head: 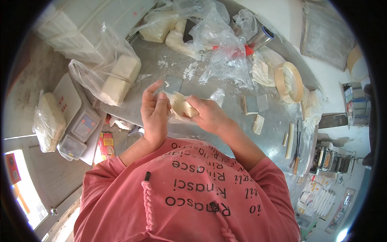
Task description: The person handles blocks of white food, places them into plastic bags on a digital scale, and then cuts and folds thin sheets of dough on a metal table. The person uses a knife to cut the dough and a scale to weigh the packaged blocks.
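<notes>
Above the near part of the metal worktable (187, 133), a stack of pale dough sheets (177, 104) is between my two hands, with clear plastic film around it. My right hand (209, 113) grips the right end, thumb on top and fingers curled beneath. My left hand (154, 110) is upright at the left end, its thumb side against the film and its index finger raised. Whether the left fingers pinch the film is hidden. Just beyond the hands lies a flat grey plate (173, 83).
Bagged pale blocks (121, 78) lie on the left. Crumpled plastic bags (216, 30) and a metal canister (262, 37) stand at the back. To the right are a round wooden sieve (288, 83), a small grey-faced block (251, 105), dough strips (289, 140) and dark thin rods (297, 142).
</notes>
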A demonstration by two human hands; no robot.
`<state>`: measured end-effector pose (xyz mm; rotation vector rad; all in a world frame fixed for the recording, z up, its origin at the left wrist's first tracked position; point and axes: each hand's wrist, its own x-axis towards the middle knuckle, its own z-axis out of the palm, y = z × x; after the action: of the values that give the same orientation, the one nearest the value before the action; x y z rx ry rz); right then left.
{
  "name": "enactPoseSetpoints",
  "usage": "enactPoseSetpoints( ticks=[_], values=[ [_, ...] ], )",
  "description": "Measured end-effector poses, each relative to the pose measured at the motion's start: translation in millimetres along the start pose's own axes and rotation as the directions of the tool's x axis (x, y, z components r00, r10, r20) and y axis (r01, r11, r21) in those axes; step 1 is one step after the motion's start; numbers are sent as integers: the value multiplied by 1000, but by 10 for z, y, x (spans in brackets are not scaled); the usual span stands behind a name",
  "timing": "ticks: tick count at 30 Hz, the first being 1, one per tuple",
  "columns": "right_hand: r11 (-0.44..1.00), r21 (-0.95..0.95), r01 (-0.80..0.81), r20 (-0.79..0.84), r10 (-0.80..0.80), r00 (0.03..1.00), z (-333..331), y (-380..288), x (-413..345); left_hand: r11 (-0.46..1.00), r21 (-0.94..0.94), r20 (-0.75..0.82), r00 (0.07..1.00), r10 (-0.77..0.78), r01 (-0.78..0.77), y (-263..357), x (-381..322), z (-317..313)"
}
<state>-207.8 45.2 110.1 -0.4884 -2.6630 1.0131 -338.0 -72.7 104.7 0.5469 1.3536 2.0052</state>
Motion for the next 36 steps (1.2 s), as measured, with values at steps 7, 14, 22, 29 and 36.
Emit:
enactPoseSetpoints(
  ticks=[7, 14, 22, 29, 36],
  values=[
    [653, -588, -477, 125, 656, 744, -322, 150, -173, 993, 118, 249, 968, -21, -9, 65, -74, 53],
    [802, 24, -597, 13, 597, 802, -243, 119, -58, 983, 171, 268, 963, 18, -66, 11, -34, 73],
    [206, 637, -743, 239, 864, 444, 234, 1075, -344, 986, 165, 265, 964, -29, -16, 20, -21, 80],
    [122, 703, -700, 306, 837, 453, 330, 1365, -429, 990, 142, 262, 964, -41, 4, 51, -22, 96],
    [327, 479, -815, 164, 879, 449, 310, 1361, -309, 986, 169, 264, 963, -44, -2, 36, -9, 105]
  ],
)
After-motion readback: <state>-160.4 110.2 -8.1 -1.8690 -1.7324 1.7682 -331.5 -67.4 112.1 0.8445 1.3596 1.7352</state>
